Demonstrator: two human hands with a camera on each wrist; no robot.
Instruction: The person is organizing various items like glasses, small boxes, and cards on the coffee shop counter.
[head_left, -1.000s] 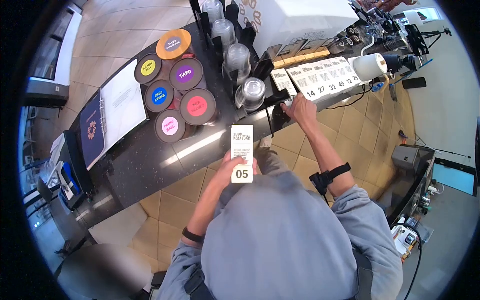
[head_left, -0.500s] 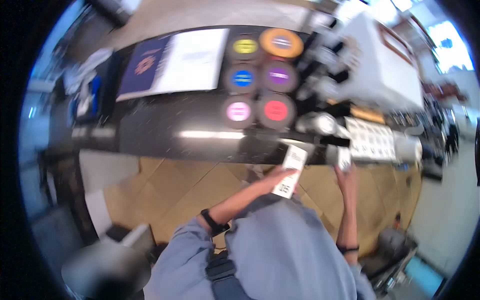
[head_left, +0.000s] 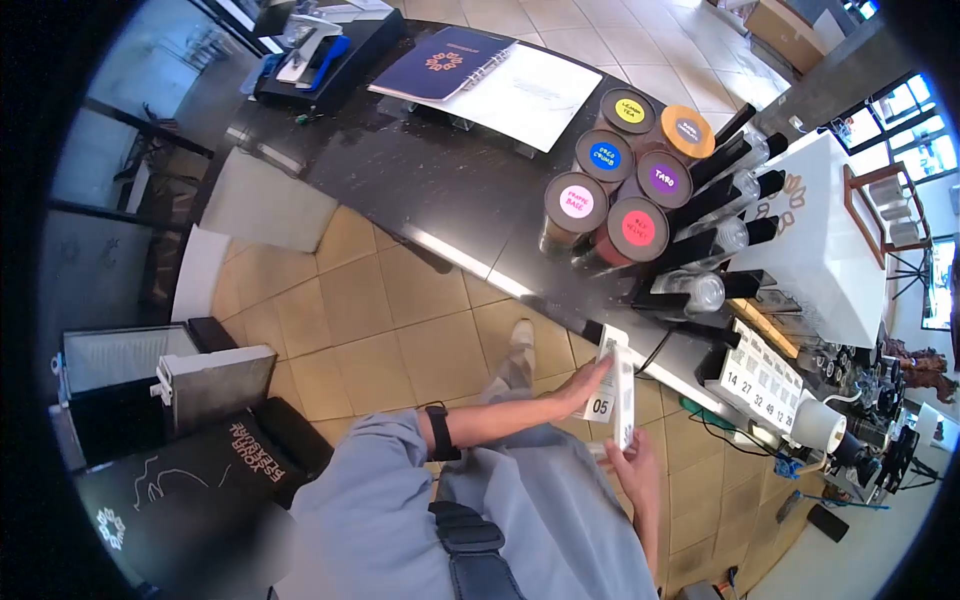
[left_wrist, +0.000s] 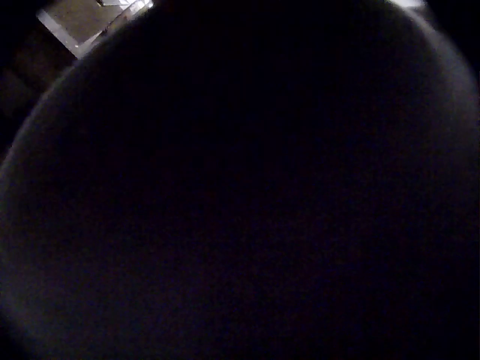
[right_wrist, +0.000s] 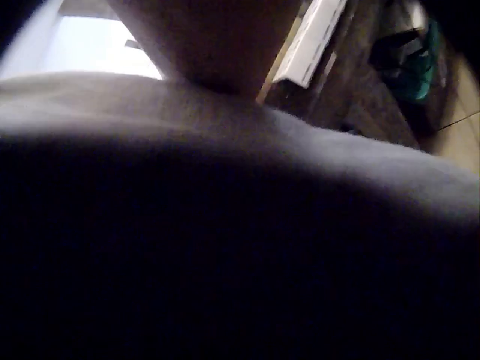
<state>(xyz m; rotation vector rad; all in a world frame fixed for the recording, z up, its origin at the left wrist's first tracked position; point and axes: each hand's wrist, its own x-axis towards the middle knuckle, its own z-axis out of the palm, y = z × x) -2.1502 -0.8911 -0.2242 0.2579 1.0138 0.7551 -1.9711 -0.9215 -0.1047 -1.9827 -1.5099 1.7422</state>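
My left hand (head_left: pixel 585 386) grips a white number card (head_left: pixel 600 407) printed 05, in front of my body at the counter's edge. Beside it, overlapping the first in the head view, a second white card (head_left: pixel 625 400) stands nearly edge-on. Its lower end is pinched by my right hand (head_left: pixel 637 462). Further right on the counter, a row of similar white number cards (head_left: pixel 765 385) shows 14, 27, 32 and more. Dark blur fills most of the left wrist view; sleeve cloth (right_wrist: pixel 150 105) covers much of the right one, hiding both hands there.
Several lidded jars (head_left: pixel 638 228) with coloured labels cluster on the black counter (head_left: pixel 400 170). Next to them are clear cups (head_left: pixel 705 292) in black holders and a white box (head_left: pixel 830 240). An open ring binder (head_left: pixel 530 95) lies farther left. A cable (head_left: pixel 657 352) hangs over the edge.
My right hand has left the card row with a second card and brought it beside the 05 card. The head view has turned, so the counter now slants down to the right.
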